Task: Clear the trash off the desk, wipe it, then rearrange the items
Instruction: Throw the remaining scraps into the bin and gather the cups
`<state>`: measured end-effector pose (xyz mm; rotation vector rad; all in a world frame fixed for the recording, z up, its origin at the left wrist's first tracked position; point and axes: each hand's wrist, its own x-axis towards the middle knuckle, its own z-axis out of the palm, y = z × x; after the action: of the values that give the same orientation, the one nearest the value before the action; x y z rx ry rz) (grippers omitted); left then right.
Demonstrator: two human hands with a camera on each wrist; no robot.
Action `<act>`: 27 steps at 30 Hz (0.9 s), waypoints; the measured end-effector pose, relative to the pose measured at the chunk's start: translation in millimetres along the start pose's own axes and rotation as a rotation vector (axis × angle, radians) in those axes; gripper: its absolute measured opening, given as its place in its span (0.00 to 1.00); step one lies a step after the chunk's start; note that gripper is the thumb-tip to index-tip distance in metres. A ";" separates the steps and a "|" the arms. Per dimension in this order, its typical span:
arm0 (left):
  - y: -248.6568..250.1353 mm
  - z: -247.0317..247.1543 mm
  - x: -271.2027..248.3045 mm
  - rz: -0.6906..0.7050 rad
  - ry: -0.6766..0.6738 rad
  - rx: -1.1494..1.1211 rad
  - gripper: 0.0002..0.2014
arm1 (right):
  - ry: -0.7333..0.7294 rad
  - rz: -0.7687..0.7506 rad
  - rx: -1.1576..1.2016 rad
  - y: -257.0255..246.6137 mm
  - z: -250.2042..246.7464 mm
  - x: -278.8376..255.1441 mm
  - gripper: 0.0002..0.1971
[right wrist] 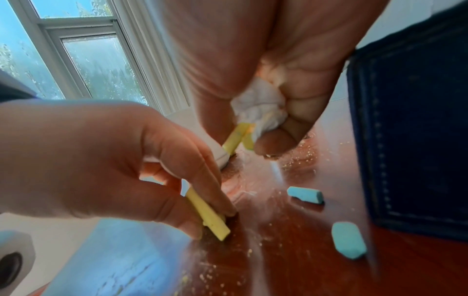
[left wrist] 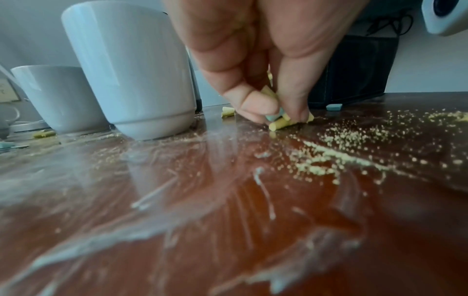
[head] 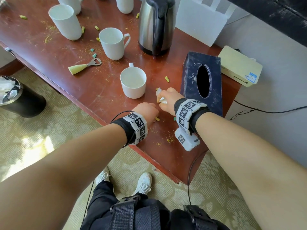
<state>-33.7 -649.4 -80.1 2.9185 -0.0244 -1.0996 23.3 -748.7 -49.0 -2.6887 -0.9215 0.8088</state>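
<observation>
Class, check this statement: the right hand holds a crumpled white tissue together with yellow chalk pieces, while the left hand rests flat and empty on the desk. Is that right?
Not quite. The left hand is not flat or empty: the left wrist view shows its fingertips pinching yellow chalk pieces on the desk. The rest stands: the right hand holds the crumpled white tissue with yellow pieces.

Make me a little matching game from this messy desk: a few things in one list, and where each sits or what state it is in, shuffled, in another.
Things:
1. steel electric kettle
2. dark blue tissue box
3. crumpled white tissue
4. metal bottle opener with pale handle

Places or states:
A. lying flat among crumbs
B. held in the right hand
C. upright at the back of the brown wooden desk
D. beside the right wrist, oval slot facing up

Pairs: 1-C, 2-D, 3-B, 4-A
</observation>
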 end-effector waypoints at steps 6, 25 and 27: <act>3.2 0.3 1.2 0.020 0.095 0.112 0.16 | 0.024 0.040 0.026 1.2 -10.8 -6.0 0.13; -45.9 21.9 -27.1 -0.066 0.274 -0.300 0.15 | 0.103 0.042 0.059 -33.9 -28.3 -26.6 0.07; -55.3 18.4 -30.5 -0.053 0.219 -0.374 0.16 | 0.103 0.050 0.055 -42.8 -28.5 -27.0 0.07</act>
<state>-68.4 -593.7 -75.3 2.6895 0.2364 -0.6921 -0.7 -731.4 1.0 -2.6869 -0.8005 0.6872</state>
